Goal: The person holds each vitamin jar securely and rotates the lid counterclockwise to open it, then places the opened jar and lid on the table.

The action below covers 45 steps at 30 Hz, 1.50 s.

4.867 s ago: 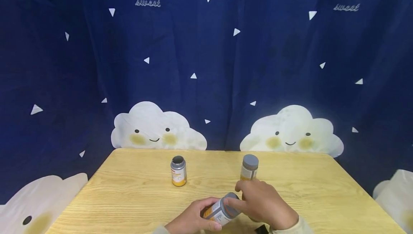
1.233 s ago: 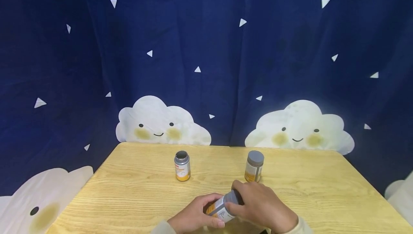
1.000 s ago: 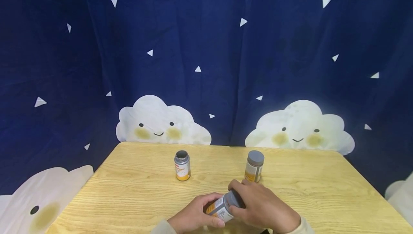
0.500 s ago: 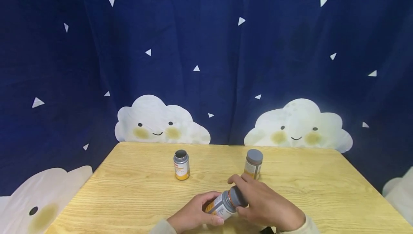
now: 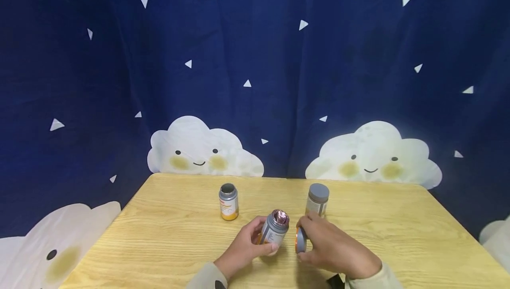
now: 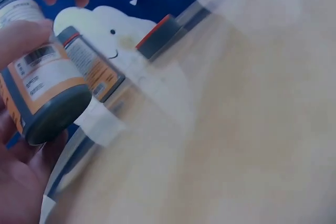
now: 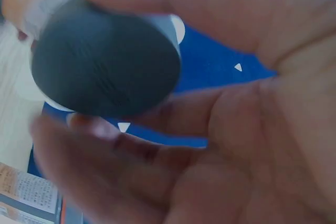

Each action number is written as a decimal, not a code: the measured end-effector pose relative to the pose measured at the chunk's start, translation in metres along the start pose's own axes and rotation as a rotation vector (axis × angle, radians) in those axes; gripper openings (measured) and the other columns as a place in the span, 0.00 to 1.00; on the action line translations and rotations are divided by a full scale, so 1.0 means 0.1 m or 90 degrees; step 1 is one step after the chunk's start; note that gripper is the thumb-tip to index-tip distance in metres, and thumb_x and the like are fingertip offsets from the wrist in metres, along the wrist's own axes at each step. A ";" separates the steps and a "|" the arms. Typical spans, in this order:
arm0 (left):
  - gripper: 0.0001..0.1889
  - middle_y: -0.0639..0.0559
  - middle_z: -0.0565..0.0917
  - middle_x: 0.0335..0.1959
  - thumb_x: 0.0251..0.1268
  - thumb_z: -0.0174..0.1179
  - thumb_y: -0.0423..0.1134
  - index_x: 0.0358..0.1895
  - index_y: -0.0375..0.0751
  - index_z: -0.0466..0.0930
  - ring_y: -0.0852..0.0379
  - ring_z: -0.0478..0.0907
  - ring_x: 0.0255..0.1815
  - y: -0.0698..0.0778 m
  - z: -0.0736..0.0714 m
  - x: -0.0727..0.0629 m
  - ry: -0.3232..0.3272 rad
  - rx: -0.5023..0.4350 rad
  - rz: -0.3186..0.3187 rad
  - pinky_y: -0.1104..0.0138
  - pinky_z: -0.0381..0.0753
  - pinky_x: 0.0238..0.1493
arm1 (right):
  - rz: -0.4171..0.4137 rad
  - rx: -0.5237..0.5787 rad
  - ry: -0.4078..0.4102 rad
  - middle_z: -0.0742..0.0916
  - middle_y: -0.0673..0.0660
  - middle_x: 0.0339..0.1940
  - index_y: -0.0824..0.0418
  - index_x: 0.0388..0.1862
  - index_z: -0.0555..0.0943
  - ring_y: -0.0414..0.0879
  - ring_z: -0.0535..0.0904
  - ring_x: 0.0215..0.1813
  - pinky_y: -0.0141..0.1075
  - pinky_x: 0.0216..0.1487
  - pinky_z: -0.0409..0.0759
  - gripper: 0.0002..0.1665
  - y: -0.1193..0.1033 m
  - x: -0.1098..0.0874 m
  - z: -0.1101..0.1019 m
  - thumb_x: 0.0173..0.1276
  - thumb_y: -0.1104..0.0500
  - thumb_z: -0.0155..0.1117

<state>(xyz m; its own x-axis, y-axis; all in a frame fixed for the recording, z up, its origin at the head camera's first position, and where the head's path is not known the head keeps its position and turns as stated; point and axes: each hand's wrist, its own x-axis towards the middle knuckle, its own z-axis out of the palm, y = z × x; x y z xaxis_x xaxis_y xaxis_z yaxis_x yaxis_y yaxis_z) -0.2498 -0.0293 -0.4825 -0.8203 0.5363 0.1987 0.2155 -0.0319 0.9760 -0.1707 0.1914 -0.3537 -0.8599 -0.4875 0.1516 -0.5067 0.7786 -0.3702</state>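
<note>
My left hand [image 5: 244,248] grips a grey bottle [image 5: 274,232] with a white and orange label, tilted above the table. Its mouth is uncovered and shows shiny pinkish foil [image 5: 280,217]. Between thumb and fingers, my right hand [image 5: 336,248] pinches a grey screw lid [image 5: 301,240] with an orange inner edge, just right of that mouth and apart from it. The right wrist view shows the lid's flat top [image 7: 105,59]. Behind my right hand stands a capped bottle [image 5: 318,198], its lower part hidden. Further left is an upright bottle [image 5: 229,207] without a lid.
The wooden table [image 5: 167,236] runs back to a dark blue curtain [image 5: 223,81] with clouds and triangles. Another grey lid [image 6: 159,38] with an orange edge lies on the table in the left wrist view. A black item [image 5: 336,281] shows by my right wrist.
The lid has come off the held bottle and moved right with my right hand, uncovering the mouth. My left hand has raised the bottle and tipped it more upright. The standing bottles stay put.
</note>
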 end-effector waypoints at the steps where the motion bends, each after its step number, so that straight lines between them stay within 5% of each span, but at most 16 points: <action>1: 0.28 0.51 0.79 0.56 0.58 0.68 0.38 0.62 0.47 0.71 0.52 0.75 0.57 -0.01 -0.01 0.04 0.014 0.001 0.007 0.62 0.70 0.61 | -0.004 -0.003 -0.003 0.71 0.49 0.36 0.57 0.40 0.75 0.42 0.68 0.33 0.35 0.32 0.71 0.23 0.01 0.01 0.01 0.47 0.58 0.77; 10: 0.28 0.49 0.79 0.57 0.57 0.69 0.38 0.61 0.46 0.71 0.50 0.73 0.61 -0.14 -0.11 0.42 0.103 0.053 0.031 0.55 0.67 0.65 | -0.056 0.003 -0.060 0.72 0.44 0.33 0.57 0.41 0.74 0.34 0.67 0.32 0.28 0.33 0.72 0.24 0.05 0.18 0.25 0.46 0.59 0.76; 14: 0.28 0.46 0.78 0.56 0.56 0.70 0.39 0.61 0.47 0.71 0.47 0.75 0.59 -0.19 -0.14 0.54 0.137 0.089 0.029 0.52 0.71 0.61 | -0.030 0.050 -0.099 0.74 0.42 0.32 0.55 0.42 0.74 0.33 0.69 0.31 0.28 0.33 0.72 0.23 0.06 0.24 0.39 0.47 0.60 0.74; 19: 0.28 0.45 0.77 0.57 0.56 0.70 0.41 0.61 0.49 0.71 0.44 0.75 0.57 -0.19 -0.16 0.63 0.153 0.123 0.022 0.51 0.73 0.59 | -0.025 0.034 -0.084 0.75 0.43 0.31 0.54 0.39 0.74 0.35 0.69 0.30 0.29 0.32 0.71 0.23 0.07 0.31 0.54 0.45 0.60 0.74; 25: 0.27 0.44 0.78 0.54 0.55 0.70 0.38 0.59 0.44 0.73 0.41 0.76 0.56 -0.06 -0.14 0.65 0.155 0.138 0.025 0.48 0.72 0.59 | 0.002 -0.024 -0.065 0.73 0.43 0.30 0.53 0.36 0.74 0.36 0.67 0.28 0.30 0.30 0.69 0.22 0.10 0.38 0.69 0.45 0.56 0.77; 32: 0.28 0.50 0.79 0.55 0.55 0.71 0.46 0.60 0.52 0.74 0.45 0.76 0.57 -0.26 -0.18 0.75 0.146 0.180 0.010 0.53 0.74 0.59 | 0.018 -0.048 -0.054 0.72 0.44 0.27 0.52 0.34 0.75 0.38 0.66 0.26 0.31 0.26 0.67 0.20 0.10 0.39 0.78 0.46 0.53 0.76; 45: 0.30 0.52 0.80 0.55 0.55 0.71 0.46 0.63 0.51 0.73 0.45 0.77 0.57 -0.28 -0.20 0.76 0.120 0.174 0.012 0.53 0.74 0.59 | 0.005 -0.109 -0.015 0.72 0.45 0.26 0.51 0.34 0.73 0.40 0.67 0.24 0.33 0.23 0.65 0.23 0.12 0.41 0.84 0.44 0.51 0.78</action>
<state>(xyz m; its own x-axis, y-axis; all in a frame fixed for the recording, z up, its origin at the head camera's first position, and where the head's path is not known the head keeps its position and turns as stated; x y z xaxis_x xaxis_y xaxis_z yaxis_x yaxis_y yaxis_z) -0.3288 -0.0042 -0.4929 -0.8927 0.3716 0.2551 0.3452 0.2000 0.9169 -0.2070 0.1471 -0.4288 -0.8634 -0.4885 0.1262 -0.5045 0.8376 -0.2093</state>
